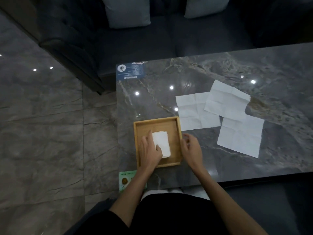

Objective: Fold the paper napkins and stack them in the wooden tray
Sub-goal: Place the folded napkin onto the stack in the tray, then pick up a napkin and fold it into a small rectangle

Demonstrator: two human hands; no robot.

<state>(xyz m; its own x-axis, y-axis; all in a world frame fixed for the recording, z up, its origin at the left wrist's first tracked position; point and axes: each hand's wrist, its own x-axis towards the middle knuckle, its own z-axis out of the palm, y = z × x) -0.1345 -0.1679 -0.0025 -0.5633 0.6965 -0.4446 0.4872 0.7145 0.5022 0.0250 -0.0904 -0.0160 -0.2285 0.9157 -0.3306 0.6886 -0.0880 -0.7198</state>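
A dark marbled table [220, 73] carries a blue label [130, 70] at its far left corner and a green card [126, 181] (print unreadable) near; beyond, a sofa [135, 44], grey cushions [127, 12], tiled floor [42, 124].

The tabletop [211, 72] is dark grey veined stone, polished to a high gloss that mirrors ceiling lights. The tray [156, 119] is pale wood, smooth and matt, with faint grain. The folded napkins [161, 143] in it are white paper, soft and matt. The three flat napkins [240, 134] are the same thin paper, marked by fold creases. The floor [42, 133] is grey stone-look tile with a slight sheen. The cushions [127, 12] look like matt grey cloth. The blue label [130, 71] is printed and smooth.
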